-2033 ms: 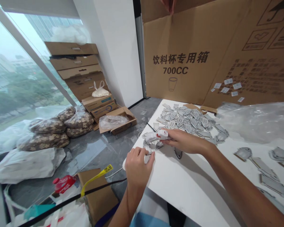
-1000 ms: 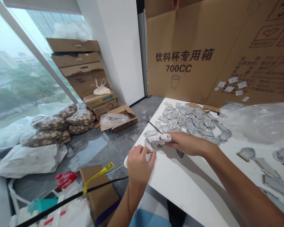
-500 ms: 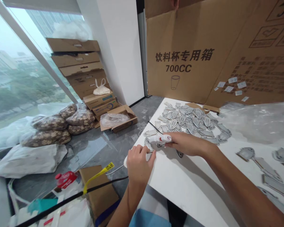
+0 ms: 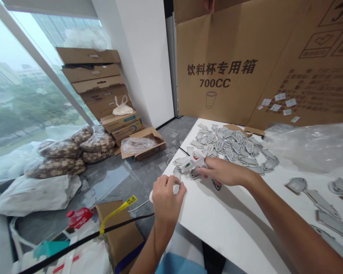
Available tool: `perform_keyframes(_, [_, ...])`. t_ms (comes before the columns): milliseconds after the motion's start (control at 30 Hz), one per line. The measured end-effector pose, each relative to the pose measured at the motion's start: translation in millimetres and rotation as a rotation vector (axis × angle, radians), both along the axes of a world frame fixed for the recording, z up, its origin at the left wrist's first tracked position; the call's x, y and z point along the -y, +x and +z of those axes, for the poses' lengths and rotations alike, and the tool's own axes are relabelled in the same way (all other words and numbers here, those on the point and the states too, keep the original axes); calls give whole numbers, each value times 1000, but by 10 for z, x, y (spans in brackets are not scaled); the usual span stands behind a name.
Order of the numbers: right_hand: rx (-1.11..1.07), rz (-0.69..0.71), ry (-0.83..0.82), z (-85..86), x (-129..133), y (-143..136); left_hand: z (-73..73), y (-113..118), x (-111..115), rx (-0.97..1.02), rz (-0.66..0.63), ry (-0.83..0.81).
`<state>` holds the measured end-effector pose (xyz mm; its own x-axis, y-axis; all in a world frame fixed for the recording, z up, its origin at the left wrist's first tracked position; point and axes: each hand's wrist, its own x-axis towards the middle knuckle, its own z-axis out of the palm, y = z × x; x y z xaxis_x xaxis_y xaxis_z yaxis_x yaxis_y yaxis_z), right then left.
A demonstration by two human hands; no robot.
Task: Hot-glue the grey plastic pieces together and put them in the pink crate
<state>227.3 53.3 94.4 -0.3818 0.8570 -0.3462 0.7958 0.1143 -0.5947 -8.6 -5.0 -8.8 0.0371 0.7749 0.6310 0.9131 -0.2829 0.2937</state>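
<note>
My right hand is wrapped round a white hot glue gun with a small green light and a red part on its body. The gun is tilted, its front pointing left over the table corner. Just below it, at the table's edge, my left hand is closed, thumb and fingertips drawn together. What it grips is mostly hidden by the fingers. A few grey flat pieces lie beneath and beside the gun. Beyond my right hand spreads a heap of similar grey fish-shaped pieces.
The white table ends at a corner by my left hand. Several more grey pieces lie at right, near clear plastic film. A large carton stands behind. A black cable crosses left of the table.
My right hand has turned the glue gun, so its side and green light now show and its front sits lower left. My left thumb has shifted slightly; the hand stays at the corner.
</note>
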Motion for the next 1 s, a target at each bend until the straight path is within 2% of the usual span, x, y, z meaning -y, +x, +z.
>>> perform_keyframes(133, [-66, -120, -44, -52, -21, -30, 31, -4, 1, -5, -7, 5])
perform_keyframes(233, [-106, -262, 149, -88, -79, -11, 45, -4, -5, -11, 11, 1])
perform_keyframes(333, [-335, -467, 309, -37, -124, 44, 43, -5, -8, 19, 11, -24])
perform_keyframes(433, [-627, -600, 374, 58, -131, 113, 39, -9, -2, 97, -103, -75])
perform_keyframes(500, [-730, -649, 440, 102, -129, 147, 55, -12, 4, 160, -204, -111])
perform_keyframes(633, [-767, -674, 498, 112, -132, 168, 141, -22, -4, 240, -248, -112])
perform_keyframes(800, [-654, -596, 495, 110, -111, 137, 187, -31, -47, 132, -279, -209])
perform_keyframes(1000, [-556, -495, 441, 173, -47, 108, 152, 11, -23, 74, -82, -211])
